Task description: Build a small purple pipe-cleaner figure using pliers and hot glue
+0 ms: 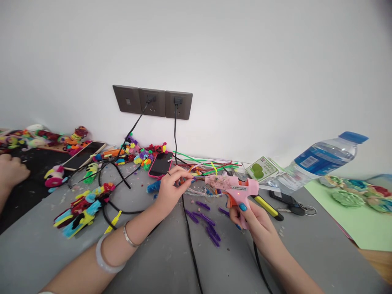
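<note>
My right hand [255, 222] grips a pink hot glue gun [228, 183] by its handle, with fingers at the orange trigger. The gun lies level, its nozzle pointing left, and a small orange light glows on its side. My left hand [173, 188] is closed in a pinch right at the nozzle end. What sits between those fingertips is too small to make out. Behind the left hand lies a blue fuzzy roll [153, 187], partly hidden. Several short purple pipe cleaner pieces [206, 218] are scattered on the grey table [232, 265] below the gun.
Black cords [187, 228] run from the wall sockets [153, 102] across the table. Pipe-cleaner figures [85, 208] and phones [161, 164] lie left and behind. To the right are a utility knife [268, 207], keys [297, 209] and a tilted water bottle [321, 161]. Another person's hand [12, 171] rests far left.
</note>
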Available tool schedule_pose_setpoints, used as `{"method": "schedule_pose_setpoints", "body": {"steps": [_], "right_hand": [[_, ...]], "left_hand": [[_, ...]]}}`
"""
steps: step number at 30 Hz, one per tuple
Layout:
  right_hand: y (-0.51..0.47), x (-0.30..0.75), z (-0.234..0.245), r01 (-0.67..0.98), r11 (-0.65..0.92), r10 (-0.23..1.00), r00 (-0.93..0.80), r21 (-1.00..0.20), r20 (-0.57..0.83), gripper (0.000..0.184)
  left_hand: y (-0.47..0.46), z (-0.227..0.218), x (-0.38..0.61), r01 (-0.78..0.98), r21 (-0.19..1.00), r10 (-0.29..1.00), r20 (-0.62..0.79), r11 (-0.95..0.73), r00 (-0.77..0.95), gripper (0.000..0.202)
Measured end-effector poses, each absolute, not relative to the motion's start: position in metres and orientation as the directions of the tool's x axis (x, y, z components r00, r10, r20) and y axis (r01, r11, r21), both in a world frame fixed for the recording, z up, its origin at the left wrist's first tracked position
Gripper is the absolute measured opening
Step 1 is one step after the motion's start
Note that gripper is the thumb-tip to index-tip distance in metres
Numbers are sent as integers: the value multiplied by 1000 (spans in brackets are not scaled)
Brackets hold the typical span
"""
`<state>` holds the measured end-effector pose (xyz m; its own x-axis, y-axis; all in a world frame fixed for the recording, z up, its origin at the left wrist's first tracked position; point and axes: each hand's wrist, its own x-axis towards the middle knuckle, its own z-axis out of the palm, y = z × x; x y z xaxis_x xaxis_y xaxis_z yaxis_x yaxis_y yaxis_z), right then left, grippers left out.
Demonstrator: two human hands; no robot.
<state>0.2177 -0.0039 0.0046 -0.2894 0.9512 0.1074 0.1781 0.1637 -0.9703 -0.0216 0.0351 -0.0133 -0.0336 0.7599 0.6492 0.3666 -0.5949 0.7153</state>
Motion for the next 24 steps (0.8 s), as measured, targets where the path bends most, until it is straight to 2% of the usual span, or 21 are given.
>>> {"method": "schedule_pose_setpoints", "body": {"steps": [24], "right_hand": [[-3,219,14,226,156,968,-230,-962,103,52]], "left_hand": [[35,-10,-21,356,756,789,609,-549,-78,9]]}}
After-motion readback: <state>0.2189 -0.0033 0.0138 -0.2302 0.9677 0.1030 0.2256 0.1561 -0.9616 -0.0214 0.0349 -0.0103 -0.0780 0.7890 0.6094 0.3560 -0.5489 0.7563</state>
